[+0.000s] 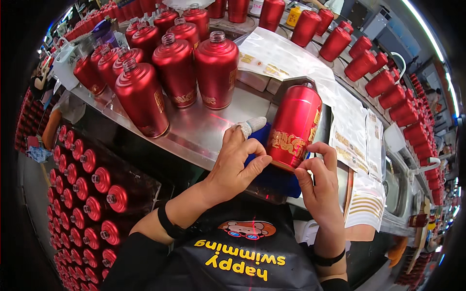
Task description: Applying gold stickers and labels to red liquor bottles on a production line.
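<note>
A shiny red bottle [297, 119] with gold patterns lies tilted on a dark holder [286, 83], its base toward me. Along its base edge runs a thin gold strip [282, 167]. My left hand [238, 157] is at the strip's left end, thumb and bent finger close together; one finger wears a white cover [253, 125] and reaches out beside the bottle. My right hand [319, 182] is pinched at the strip's other end, by the base's right side. The fingertips partly hide the strip's ends. Blue material [276, 184] lies beneath the bottle and hands.
Several red bottles [174, 68] stand upright on the metal table [194, 131] at left. Sheets of gold decals [349, 126] lie behind and right; a sheet with curved gold strips [365, 206] hangs at the right edge. Many more bottles [92, 208] are massed lower left. A sink [395, 189] lies far right.
</note>
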A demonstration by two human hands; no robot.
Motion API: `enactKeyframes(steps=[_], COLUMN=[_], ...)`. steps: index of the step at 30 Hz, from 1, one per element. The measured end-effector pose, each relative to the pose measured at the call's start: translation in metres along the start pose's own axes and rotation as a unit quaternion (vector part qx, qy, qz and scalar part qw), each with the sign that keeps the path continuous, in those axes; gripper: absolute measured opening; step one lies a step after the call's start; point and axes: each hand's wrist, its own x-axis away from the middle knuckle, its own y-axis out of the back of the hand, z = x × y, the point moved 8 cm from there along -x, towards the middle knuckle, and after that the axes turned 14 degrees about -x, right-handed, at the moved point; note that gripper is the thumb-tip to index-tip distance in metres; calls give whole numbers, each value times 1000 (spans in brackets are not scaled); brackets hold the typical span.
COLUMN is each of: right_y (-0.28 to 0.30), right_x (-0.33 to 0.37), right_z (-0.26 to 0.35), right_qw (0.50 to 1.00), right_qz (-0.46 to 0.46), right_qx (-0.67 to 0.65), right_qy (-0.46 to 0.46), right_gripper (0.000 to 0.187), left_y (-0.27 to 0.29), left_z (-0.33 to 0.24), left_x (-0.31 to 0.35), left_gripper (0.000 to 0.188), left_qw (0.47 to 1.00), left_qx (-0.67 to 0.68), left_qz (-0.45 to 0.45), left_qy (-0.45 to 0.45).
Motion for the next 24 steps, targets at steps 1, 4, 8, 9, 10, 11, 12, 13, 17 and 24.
enactKeyframes(steps=[1,4,8,9,10,11,12,13,17,24], right_y=[0,0,1,1,1,2,2,2,4,8], right_x=[0,2,3,3,3,4,4,4,4,11], right_z=[0,0,-4,-4,-5,-6,-6,-7,-5,-14], right_qw=[1000,999,999,999,999,998,998,998,998,998], right_qz=[-17,-35,-38,-37,-36,-39,-43,-42,-39,-42], right_qx=[8,33,21,23,24,23,22,23,27,13], right_qy=[-5,-11,-32,-27,-29,-31,-33,-36,-36,-49], right_gripper=[10,12,13,13,13,13,13,13,13,12], left_y=[-1,-4,-8,-8,-9,-11,-11,-7,-12,-19], left_z=[4,15,26,28,36,42,41,33,19,17], left_x=[1,5,9,10,12,13,11,7,0,0], left_gripper=[23,22,22,22,24,25,25,29,43,52], left_qw=[1000,998,996,996,992,988,987,991,997,996], left_qx=[7,30,40,43,54,65,67,65,41,55], left_qz=[-8,-1,-15,-14,-8,-1,1,-5,-14,-5], left_qy=[14,59,75,77,110,142,144,118,67,75])
